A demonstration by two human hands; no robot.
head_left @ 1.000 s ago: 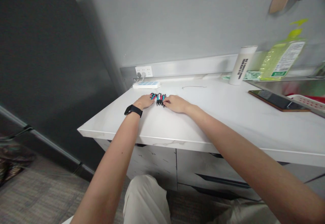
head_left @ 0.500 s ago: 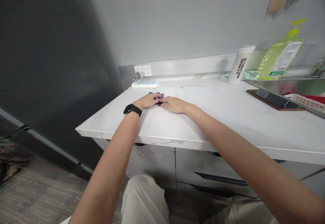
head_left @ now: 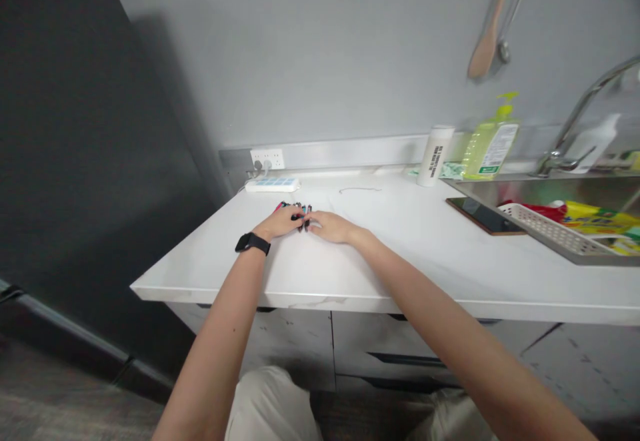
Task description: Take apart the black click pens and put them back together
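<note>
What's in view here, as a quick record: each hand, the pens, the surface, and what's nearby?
Left hand: over the pens, wrist wearing a black smartwatch
Right hand: fingers at the pens' right end
Pens: bunched between the hands, partly hidden; count unclear
Surface: white countertop
Behind: power strip
Right: smartphone, lying flat beside the sink

Your bare left hand (head_left: 283, 221) and bare right hand (head_left: 331, 226), fingertips close together
The left is palm down, fingers stretched toward the right, whose fingers bend; your bare left forearm (head_left: 225, 334) and bare right forearm (head_left: 425, 301) slant inward.
</note>
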